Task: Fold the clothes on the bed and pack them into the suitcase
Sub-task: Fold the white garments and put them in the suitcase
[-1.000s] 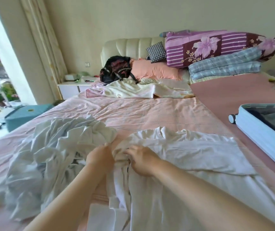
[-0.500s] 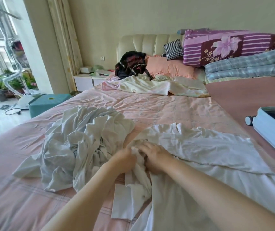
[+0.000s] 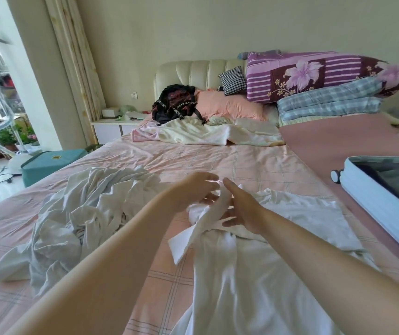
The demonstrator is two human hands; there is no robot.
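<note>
Here, a white garment lies spread lengthwise on the pink bed, just left of the open suitcase, its nearest part running out of the bottom of the frame. Over the garment's bunched far end, two bare forearms meet. The left hand has its fingers curled on a loose white strip of the garment, perhaps a sleeve or collar, and lifts it off the bed. The right hand is spread beside it, fingers fairly straight against the fabric and, as far as can be seen, gripping nothing.

Farther left of the suitcase, beyond the garment, a crumpled pile of pale clothes waits unfolded. The suitcase rests open on the bed; what it holds is hard to make out.

The step in hand looks like untangling and laying out the garment before the first fold, so the task is in its early part. It would go best if the lifted strip were drawn out straight and laid flat, the bunched cloth under the right hand smoothed outward, and the edges lined up before folding down to a size that fits the suitcase.

Past the suitcase, at the bed's head, lie a cream blanket, a black backpack and stacked quilts.
</note>
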